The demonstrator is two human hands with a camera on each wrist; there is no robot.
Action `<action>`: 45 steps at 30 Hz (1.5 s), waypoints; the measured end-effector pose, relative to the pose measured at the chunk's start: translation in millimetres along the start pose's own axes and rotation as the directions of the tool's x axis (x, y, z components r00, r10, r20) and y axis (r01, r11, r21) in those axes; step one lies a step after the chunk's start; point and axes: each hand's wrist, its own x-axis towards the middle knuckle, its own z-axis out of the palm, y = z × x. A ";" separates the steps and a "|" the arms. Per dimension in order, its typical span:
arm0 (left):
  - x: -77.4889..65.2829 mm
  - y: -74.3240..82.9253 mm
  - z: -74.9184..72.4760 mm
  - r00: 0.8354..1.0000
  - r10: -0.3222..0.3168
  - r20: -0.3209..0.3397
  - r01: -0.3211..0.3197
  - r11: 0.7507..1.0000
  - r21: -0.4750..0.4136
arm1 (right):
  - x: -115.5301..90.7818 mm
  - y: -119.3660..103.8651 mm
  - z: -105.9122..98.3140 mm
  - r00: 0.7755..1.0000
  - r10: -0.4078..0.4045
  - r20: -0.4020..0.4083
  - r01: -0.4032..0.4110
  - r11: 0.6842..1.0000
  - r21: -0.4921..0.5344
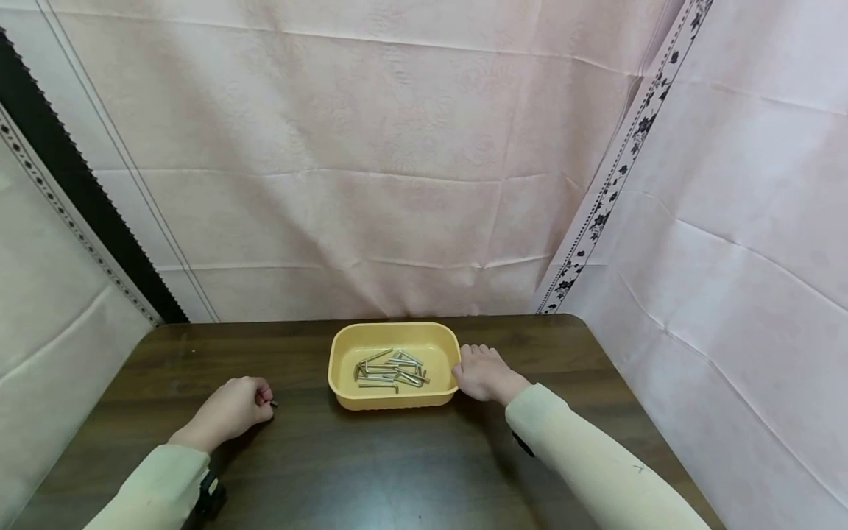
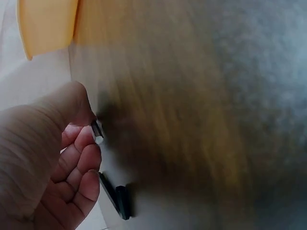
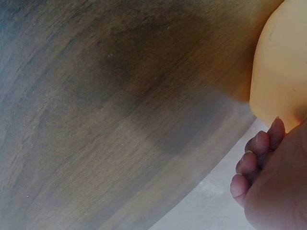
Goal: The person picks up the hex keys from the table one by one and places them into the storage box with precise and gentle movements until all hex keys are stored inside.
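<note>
My left hand [image 1: 233,409] is low over the left of the table, pinching a small dark rod [image 2: 97,132] with a pale, shiny end between thumb and forefinger. Most of the rod is hidden by the fingers. Just past the other fingertips, in the left wrist view, lies a black elongated piece [image 2: 120,199]. A yellow plastic container [image 1: 361,403] stands at the table's middle, holding several L-shaped metal rods [image 1: 391,370] in a loose heap. At its right end my right hand [image 1: 486,374] grips the rim, thumb at the edge and fingers curled beside the outer wall.
The dark wood-grain table [image 1: 371,471] has rounded far corners. Pale cloth hangs [image 1: 371,184] behind it and at both sides, with a black strip [image 1: 86,177] at the left. Black bands [image 1: 210,495] circle the wrists below the pale sleeves.
</note>
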 end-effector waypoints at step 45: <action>59.9 123.6 -1.8 0.978 -0.030 -0.207 -0.096 0.816 -0.570 | 0.1 0.5 0.1 1.000 0.004 0.016 -0.004 1.000 0.007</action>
